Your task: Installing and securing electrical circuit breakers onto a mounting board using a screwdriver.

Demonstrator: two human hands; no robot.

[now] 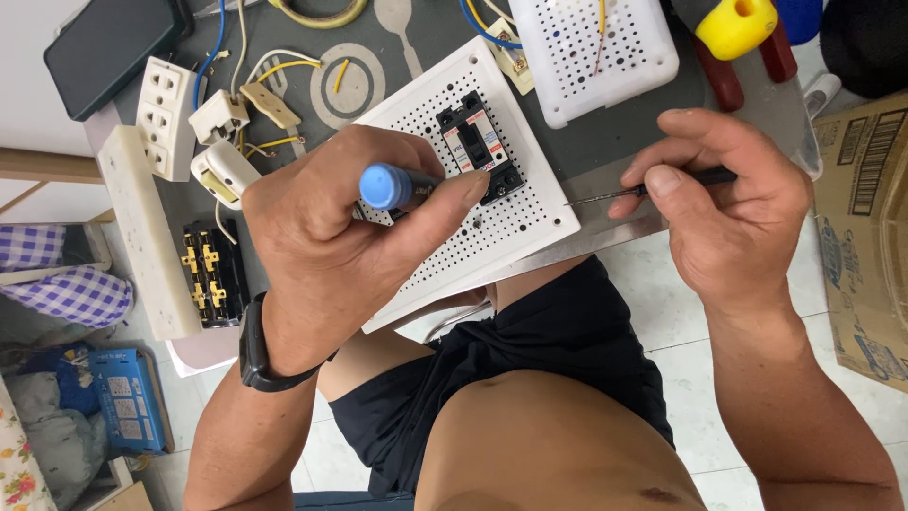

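Note:
My left hand point(331, 251) is closed around a screwdriver with a blue cap point(383, 185), its shaft lying toward a black circuit breaker point(478, 142) mounted on a white perforated board point(530, 213). My right hand point(733, 203) pinches a thin black-handled tool point(653, 189) whose fine metal tip points left, just off the board's right edge. A dark watch band circles my left wrist.
White sockets and plugs with yellow, blue and white wires point(218, 114) lie on the grey table. A white perforated box point(596, 47) sits behind, red-handled pliers point(724, 66) and a yellow object point(733, 24) to its right. A cardboard box point(865, 237) stands at right.

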